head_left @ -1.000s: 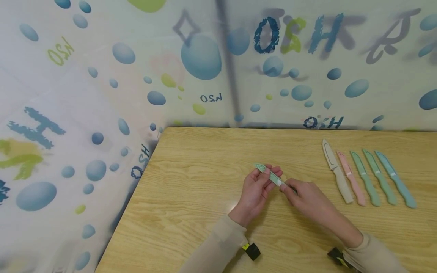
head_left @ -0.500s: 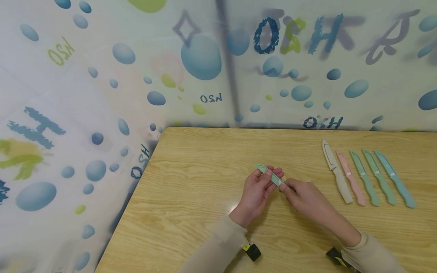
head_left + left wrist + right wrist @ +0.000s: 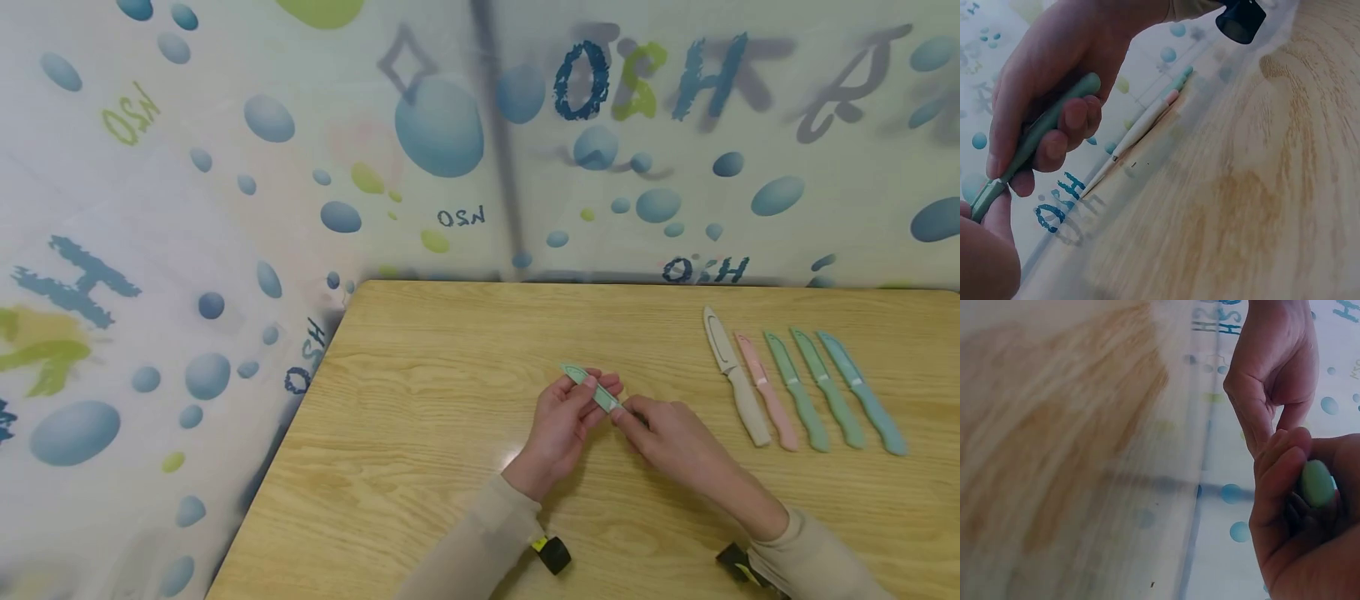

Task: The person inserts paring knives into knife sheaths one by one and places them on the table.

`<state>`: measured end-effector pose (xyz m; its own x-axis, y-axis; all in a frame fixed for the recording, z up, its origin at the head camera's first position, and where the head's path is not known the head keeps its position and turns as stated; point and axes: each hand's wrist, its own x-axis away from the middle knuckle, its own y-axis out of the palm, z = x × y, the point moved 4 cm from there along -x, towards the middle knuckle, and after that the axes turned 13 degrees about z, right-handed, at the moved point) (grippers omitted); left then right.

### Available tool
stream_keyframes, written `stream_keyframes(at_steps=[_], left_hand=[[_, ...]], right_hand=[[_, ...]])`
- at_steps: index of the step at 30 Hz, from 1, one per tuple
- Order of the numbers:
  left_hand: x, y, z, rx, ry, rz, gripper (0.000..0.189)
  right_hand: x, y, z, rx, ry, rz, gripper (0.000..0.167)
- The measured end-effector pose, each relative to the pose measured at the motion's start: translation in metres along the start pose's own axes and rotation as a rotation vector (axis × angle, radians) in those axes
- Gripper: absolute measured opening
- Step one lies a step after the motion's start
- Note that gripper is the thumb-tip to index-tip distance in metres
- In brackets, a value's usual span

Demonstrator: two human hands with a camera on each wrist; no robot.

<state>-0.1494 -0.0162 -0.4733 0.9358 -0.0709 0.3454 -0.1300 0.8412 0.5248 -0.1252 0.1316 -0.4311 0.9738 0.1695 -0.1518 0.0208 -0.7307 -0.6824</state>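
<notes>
A green knife (image 3: 604,398) is held above the table between both hands, its covered blade pointing to the upper left. My left hand (image 3: 557,425) pinches the blade cover between thumb and fingers. Around the handle curl the fingers of my right hand (image 3: 678,437); in the left wrist view the green handle (image 3: 1054,122) runs through that grip. Only the handle's rounded end (image 3: 1317,483) shows in the right wrist view. To the right lies a row of similar knives: a white one (image 3: 747,404), a pink one (image 3: 776,412), two green ones (image 3: 810,412) and a blue one (image 3: 873,404).
The wooden table (image 3: 420,375) ends at the back against a patterned curtain (image 3: 450,225), with more curtain along the left. Black wrist-camera mounts (image 3: 555,554) hang under both sleeves close over the table.
The head view has shifted slightly. Both hands keep their grip on the green knife, which has barely moved. The row of knives lies as before.
</notes>
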Motion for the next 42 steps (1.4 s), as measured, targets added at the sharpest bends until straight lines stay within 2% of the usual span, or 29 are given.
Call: stream_keyframes(at_steps=[4,8,13,17,20,25,30,35,42], left_hand=[[-0.003,0.000,0.001,-0.002,-0.001,0.017,0.023],[-0.005,-0.001,0.003,0.007,0.021,0.078,0.022],[-0.006,-0.001,0.005,0.028,0.027,0.127,0.024],[-0.006,-0.001,0.006,0.024,0.018,0.113,0.033],[-0.006,-0.004,0.010,0.019,0.019,0.100,0.039],[-0.009,-0.011,0.019,0.027,0.028,0.125,0.043],[-0.014,-0.023,0.031,0.026,0.045,0.150,0.038],[-0.017,-0.037,0.045,-0.011,0.069,0.175,0.033],[-0.018,-0.050,0.059,-0.007,0.094,0.192,0.030]], right_hand=[[-0.001,-0.001,0.001,0.066,-0.028,0.021,0.029],[-0.001,0.000,0.003,0.168,-0.094,0.068,0.016],[0.001,0.000,0.006,0.259,-0.171,0.154,0.015],[0.003,-0.005,0.006,0.270,-0.180,0.189,0.015],[0.003,-0.011,0.007,0.265,-0.129,0.177,0.015],[0.005,-0.031,0.017,0.271,-0.043,0.153,0.018],[0.006,-0.058,0.041,0.286,0.005,0.118,0.029],[0.011,-0.082,0.070,0.271,0.069,0.136,0.038],[0.022,-0.117,0.108,0.293,0.224,0.077,0.060]])
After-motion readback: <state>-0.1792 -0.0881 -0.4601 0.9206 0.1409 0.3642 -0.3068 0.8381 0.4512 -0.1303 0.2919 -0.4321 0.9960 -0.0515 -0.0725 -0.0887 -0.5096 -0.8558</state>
